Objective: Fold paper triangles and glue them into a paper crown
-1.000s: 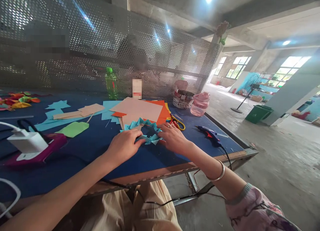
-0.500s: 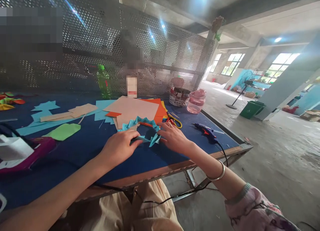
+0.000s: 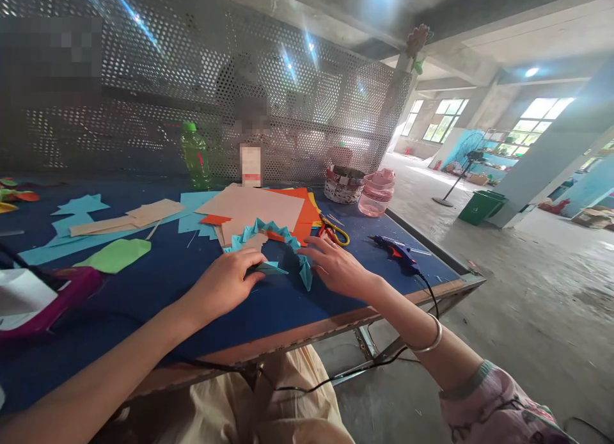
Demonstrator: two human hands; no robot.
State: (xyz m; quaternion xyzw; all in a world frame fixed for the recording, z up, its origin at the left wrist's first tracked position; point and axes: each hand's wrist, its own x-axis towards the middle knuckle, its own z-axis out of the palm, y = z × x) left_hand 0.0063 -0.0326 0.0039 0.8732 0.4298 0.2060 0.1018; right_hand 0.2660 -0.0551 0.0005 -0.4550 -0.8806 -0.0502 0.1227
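A zigzag-folded strip of light blue paper (image 3: 261,228) curves in an open arc on the blue tabletop, its two ends facing me and apart. My left hand (image 3: 234,274) pinches the left end between thumb and fingers, with a pointed tip sticking out to the right. At the other end, my right hand (image 3: 338,265) has its fingers around the folds, and a pointed flap hangs beside the thumb. Behind the strip lie sheets of pale pink paper (image 3: 254,204) and orange paper (image 3: 311,221). Scissors with red and yellow handles (image 3: 339,233) rest just past my right hand.
A glue gun (image 3: 397,255) with a cord lies at the right. A green bottle (image 3: 196,156), a round tub (image 3: 343,185) and a pink jug (image 3: 377,194) stand along the mesh panel (image 3: 297,105). A purple basket (image 3: 71,303) is at the left, near green paper (image 3: 118,255).
The strip's two ends have moved apart, opening a gap at the front. The right end now points down toward me. My right hand has shifted slightly right.
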